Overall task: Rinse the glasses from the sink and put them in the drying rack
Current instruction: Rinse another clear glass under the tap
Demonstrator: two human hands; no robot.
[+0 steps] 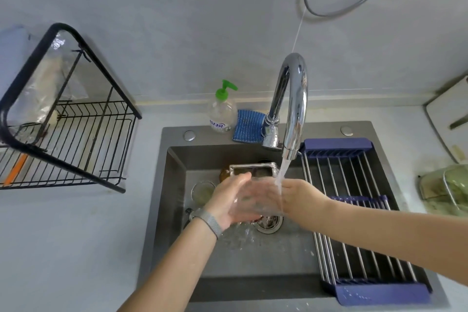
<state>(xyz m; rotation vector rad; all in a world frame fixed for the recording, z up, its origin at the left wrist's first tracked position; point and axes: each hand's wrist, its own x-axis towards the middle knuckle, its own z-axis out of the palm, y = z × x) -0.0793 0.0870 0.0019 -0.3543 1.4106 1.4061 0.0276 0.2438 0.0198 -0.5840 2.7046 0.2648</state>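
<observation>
A clear glass [258,197] lies sideways between my two hands over the dark sink [174,185], under the water running from the chrome tap [293,109]. My left hand [228,200] cups its left end and my right hand [298,197] holds its right end. Behind my left hand a small round glass [202,191] stands on the sink floor. A clear square-rimmed glass container [252,169] sits further back, next to an amber item [224,174]. The black wire drying rack [76,139] stands on the counter to the left.
A roll-up metal rack with blue ends [354,210] covers the sink's right side. A green-pump soap bottle [222,109] and a blue sponge cloth [247,125] sit behind the sink. The drain strainer [269,224] is below my hands. A greenish lidded container [448,192] is on the right counter.
</observation>
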